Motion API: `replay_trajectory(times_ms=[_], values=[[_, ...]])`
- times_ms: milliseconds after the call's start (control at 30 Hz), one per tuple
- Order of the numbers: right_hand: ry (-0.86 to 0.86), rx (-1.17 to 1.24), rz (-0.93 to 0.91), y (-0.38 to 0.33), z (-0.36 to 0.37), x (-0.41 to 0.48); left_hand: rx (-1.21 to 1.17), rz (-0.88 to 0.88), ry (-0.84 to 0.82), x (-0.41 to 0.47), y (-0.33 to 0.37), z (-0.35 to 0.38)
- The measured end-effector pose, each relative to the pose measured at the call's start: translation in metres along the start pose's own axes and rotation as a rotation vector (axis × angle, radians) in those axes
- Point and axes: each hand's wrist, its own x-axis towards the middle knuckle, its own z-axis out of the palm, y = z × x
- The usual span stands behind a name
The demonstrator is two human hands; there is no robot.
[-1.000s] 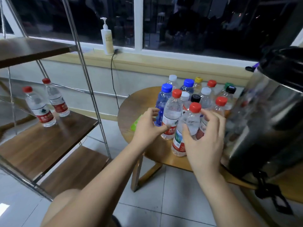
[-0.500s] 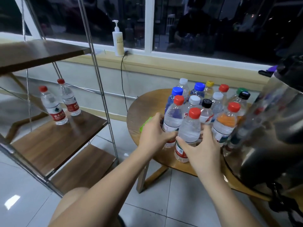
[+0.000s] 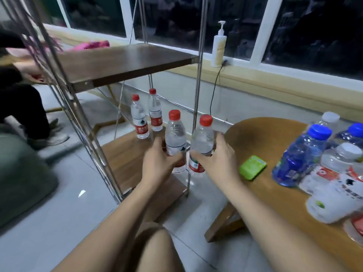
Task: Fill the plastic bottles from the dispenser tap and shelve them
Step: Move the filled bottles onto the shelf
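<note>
You're gripping one clear red-capped plastic bottle (image 3: 175, 134) in your left hand (image 3: 157, 163) and a second red-capped bottle (image 3: 203, 138) in your right hand (image 3: 216, 160), holding both at the edge of the brown wooden shelf (image 3: 125, 154). Two shelved bottles (image 3: 139, 118) are standing there already, and plenty of mixed-cap bottles (image 3: 300, 156) are waiting on the round wooden table (image 3: 255, 138).

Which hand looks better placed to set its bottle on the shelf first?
Probably the left hand: its red-capped clear plastic bottle hangs over the brown wooden shelf, while the right hand's matching bottle is in front of the steel corner post.
</note>
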Motion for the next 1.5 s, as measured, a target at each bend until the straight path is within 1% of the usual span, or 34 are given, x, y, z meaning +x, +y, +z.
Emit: replay_trajectory(times_ms=[133, 233, 433, 533, 633, 800, 933, 1100, 1233, 1333, 1400, 1500], values=[[-0.133, 0.040, 0.010, -0.009, 0.063, 0.048, 0.040, -0.122, 0.176, 0.034, -0.045, -0.010], [-0.161, 0.026, 0.022, -0.009, 0.101, 0.080, 0.029, -0.247, 0.280, 0.056, -0.076, -0.011], [-0.251, -0.023, 0.074, -0.009, 0.161, 0.137, -0.052, -0.371, 0.503, 0.091, -0.126, -0.003], [-0.233, -0.004, 0.033, -0.007, 0.184, 0.161, -0.081, -0.398, 0.558, 0.109, -0.150, 0.002], [-0.224, 0.025, -0.016, -0.002, 0.206, 0.183, -0.048, -0.379, 0.603, 0.126, -0.163, 0.005], [-0.252, 0.020, -0.003, 0.000, 0.232, 0.219, -0.093, -0.374, 0.687, 0.148, -0.168, 0.013], [-0.289, 0.006, -0.013, 0.001, 0.242, 0.235, -0.048, -0.366, 0.704, 0.161, -0.170, 0.019], [-0.307, 0.016, -0.004, -0.001, 0.245, 0.238, -0.070, -0.386, 0.723, 0.166, -0.171, 0.022], [-0.331, 0.004, 0.038, 0.001, 0.235, 0.229, -0.095, -0.421, 0.705, 0.157, -0.169, 0.020], [-0.306, 0.001, 0.023, 0.000, 0.218, 0.212, -0.097, -0.452, 0.695, 0.141, -0.159, 0.019], [-0.289, 0.041, 0.028, -0.006, 0.200, 0.198, -0.088, -0.434, 0.652, 0.128, -0.145, 0.020], [-0.251, 0.104, 0.060, -0.015, 0.168, 0.174, -0.149, -0.376, 0.483, 0.109, -0.116, 0.020]])
